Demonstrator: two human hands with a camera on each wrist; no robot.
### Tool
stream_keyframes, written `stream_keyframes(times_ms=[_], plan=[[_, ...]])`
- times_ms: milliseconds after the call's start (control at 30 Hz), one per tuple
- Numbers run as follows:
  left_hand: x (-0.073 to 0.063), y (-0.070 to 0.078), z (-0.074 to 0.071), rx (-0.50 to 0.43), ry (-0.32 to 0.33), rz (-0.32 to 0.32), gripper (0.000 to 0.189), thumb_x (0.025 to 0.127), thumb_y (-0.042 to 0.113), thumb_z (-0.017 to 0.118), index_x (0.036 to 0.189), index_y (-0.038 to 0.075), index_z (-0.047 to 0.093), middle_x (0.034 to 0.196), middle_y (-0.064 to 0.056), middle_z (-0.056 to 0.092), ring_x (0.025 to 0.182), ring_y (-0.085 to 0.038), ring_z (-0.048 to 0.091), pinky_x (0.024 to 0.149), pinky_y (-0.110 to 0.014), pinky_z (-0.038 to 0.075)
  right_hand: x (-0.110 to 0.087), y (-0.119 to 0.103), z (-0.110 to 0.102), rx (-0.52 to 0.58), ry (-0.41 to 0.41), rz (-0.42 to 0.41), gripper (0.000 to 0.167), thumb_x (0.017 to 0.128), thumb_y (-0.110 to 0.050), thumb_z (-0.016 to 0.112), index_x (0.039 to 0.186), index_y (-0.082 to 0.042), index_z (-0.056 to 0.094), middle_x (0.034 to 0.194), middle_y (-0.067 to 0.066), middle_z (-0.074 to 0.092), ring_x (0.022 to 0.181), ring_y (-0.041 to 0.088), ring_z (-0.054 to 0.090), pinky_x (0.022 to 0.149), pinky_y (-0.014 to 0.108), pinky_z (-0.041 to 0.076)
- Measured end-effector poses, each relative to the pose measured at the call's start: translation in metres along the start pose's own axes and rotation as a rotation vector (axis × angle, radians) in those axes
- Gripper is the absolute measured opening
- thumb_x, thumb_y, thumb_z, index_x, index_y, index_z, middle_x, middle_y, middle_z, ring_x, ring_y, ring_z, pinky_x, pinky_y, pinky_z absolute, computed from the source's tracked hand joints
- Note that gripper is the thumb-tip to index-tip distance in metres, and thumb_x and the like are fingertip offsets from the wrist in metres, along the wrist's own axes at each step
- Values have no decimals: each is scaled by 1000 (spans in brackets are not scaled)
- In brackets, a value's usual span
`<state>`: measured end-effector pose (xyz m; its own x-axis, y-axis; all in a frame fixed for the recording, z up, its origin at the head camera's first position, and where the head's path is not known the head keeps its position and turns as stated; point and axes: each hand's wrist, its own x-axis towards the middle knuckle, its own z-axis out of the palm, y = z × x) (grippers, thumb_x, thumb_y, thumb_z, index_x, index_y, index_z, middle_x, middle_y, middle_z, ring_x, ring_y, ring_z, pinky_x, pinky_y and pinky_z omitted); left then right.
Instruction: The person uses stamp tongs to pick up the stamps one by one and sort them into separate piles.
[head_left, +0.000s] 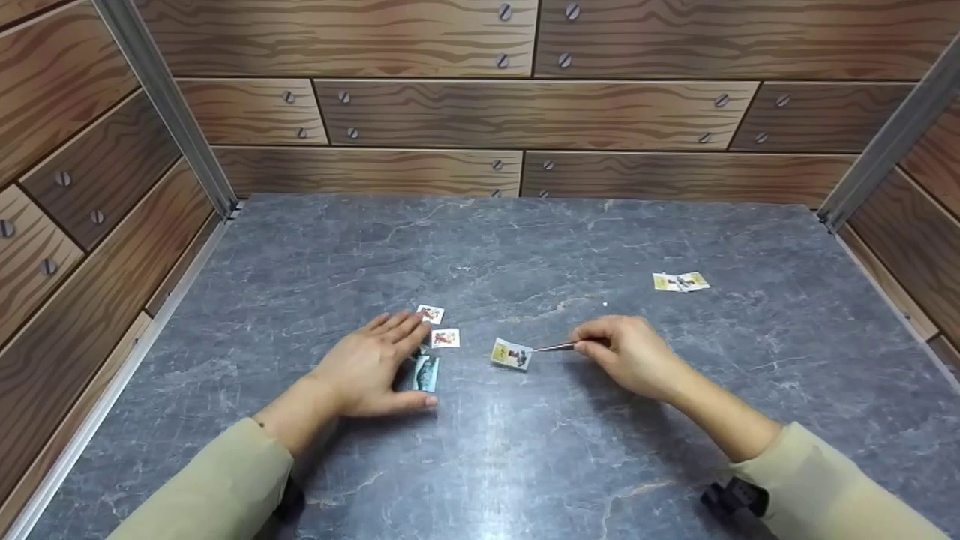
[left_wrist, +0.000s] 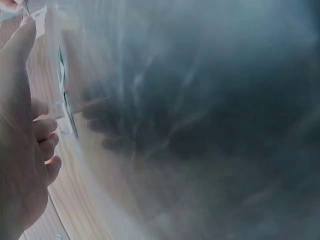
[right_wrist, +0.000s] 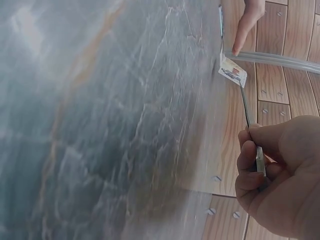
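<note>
My right hand [head_left: 626, 356] pinches a pair of metal tweezers [head_left: 553, 347] between thumb and fingers. The tweezers' tips hold the edge of a small yellow-and-white stamp [head_left: 511, 354], which in the right wrist view appears as a tilted printed stamp [right_wrist: 232, 72]. My left hand [head_left: 367, 367] is spread palm down, thumb out to the side, beside and partly over a teal stamp [head_left: 426, 373]. By its fingertips lie two white stamps with red pictures, an upper stamp [head_left: 431, 313] and a lower stamp [head_left: 445, 338]. Part of the teal paper is hidden under the left hand.
Farther back on the right of the grey marbled table [head_left: 480, 255] lies a yellow-and-white pair of stamps [head_left: 681, 282]. A tiny white speck [head_left: 605, 304] is near the right hand. Wood-patterned walls [head_left: 420, 112] stand at the back and both sides.
</note>
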<state>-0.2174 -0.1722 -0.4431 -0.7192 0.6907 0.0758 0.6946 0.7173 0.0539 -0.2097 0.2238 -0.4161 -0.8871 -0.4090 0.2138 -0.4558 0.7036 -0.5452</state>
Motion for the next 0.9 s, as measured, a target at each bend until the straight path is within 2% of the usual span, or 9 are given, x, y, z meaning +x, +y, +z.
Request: stream_keyframes(times_ms=[233,433,667,900], plan=[[8,-10,-1,-17,-57,-60,115,92,87,46,165,-1,32,168,-19,35,157,-37,31,128,-53,26,-4,3,-8,4,-2,24,11,97,-6,75,104,-10,83,105,4,79,89,15,67,80,38,57],[11,-14,1,-25,-79,-65,114,93,87,45,162,-3,37,167,-19,38,156,-38,32,128,-54,26,-7,3,-14,1,13,30,11,97,-5,75,104,-9,83,108,6,79,98,21,71,86,44,59],[11,-15,2,-46,-95,-66,112,93,86,45,161,-3,39,166,-20,40,155,-40,34,127,-54,26,-11,7,-22,-4,26,46,10,97,-6,75,103,-9,83,107,7,79,93,20,69,81,42,58],[11,-14,0,-83,-113,-68,112,94,84,49,162,-3,37,167,-21,37,155,-41,33,128,-53,25,-17,16,-35,-45,58,43,11,97,-7,76,105,-8,83,106,7,80,95,23,73,85,46,61]])
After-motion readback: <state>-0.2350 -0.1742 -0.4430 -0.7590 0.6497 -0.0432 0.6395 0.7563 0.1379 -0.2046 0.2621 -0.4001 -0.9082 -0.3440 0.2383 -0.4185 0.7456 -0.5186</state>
